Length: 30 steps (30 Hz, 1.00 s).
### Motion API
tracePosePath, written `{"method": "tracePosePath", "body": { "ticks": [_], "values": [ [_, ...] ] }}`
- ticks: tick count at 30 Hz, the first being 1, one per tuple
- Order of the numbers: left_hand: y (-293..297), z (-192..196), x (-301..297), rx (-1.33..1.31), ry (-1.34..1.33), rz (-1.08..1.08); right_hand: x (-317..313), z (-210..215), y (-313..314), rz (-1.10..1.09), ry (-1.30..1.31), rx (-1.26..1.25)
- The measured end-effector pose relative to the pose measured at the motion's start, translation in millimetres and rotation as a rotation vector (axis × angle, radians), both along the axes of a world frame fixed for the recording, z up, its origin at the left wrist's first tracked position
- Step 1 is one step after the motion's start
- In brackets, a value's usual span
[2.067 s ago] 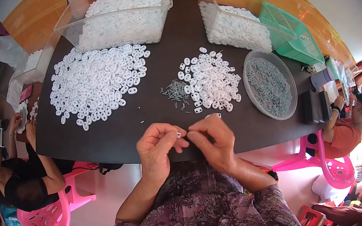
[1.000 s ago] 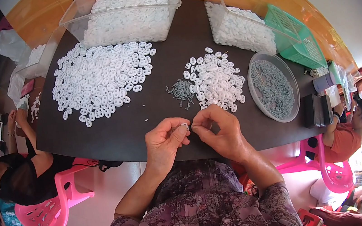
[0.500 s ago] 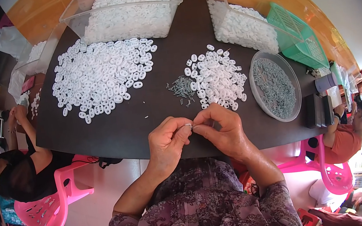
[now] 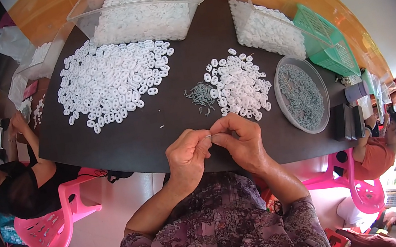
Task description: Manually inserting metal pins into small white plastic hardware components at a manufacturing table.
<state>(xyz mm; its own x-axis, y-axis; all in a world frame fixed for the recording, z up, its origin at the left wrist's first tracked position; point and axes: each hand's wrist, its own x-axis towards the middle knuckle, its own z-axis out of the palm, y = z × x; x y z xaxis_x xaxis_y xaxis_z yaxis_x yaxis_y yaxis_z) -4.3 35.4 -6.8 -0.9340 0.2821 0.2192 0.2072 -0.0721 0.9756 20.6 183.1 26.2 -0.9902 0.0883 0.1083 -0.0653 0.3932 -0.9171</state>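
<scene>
My left hand [image 4: 186,156] pinches a small white plastic piece [image 4: 208,135], mostly hidden by the fingertips. Thumb and forefinger of my right hand [image 4: 241,141] press together right beside it; whatever they hold is too small or hidden to tell. Both hands meet over the table's near edge. Beyond them lie a pile of white oval pieces [image 4: 240,85] and a small heap of grey screws [image 4: 199,95]. A larger spread of white two-holed oval plates [image 4: 111,80] covers the table at the far left.
A clear bin [image 4: 82,24] of white pieces stands at the back, another bin [image 4: 253,1] at back right beside a green basket [image 4: 306,16]. A round tub [image 4: 326,106] of screws sits right, near dark boxes [image 4: 349,121]. People sit at both sides on pink chairs [image 4: 69,225].
Fingertips have shifted slightly, with my left hand turned a little more closed around the white piece. The view has moved a bit; the piles look the same.
</scene>
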Motion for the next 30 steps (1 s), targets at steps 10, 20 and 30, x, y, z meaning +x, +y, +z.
{"method": "tracePosePath", "body": {
  "ticks": [10,20,30],
  "values": [
    [-6.3,2.3,-5.3,0.309,-0.439,-0.109,0.3,-6.3,-2.8,-0.027,0.013,-0.160],
    [-1.7,-0.9,3.7,0.217,-0.358,-0.053,1.0,-16.9,-12.7,-0.035,0.264,0.178],
    [-5.3,-1.2,-4.1,0.295,-0.422,-0.048,17.4,-5.6,18.8,-0.215,0.374,0.310]
  ]
}}
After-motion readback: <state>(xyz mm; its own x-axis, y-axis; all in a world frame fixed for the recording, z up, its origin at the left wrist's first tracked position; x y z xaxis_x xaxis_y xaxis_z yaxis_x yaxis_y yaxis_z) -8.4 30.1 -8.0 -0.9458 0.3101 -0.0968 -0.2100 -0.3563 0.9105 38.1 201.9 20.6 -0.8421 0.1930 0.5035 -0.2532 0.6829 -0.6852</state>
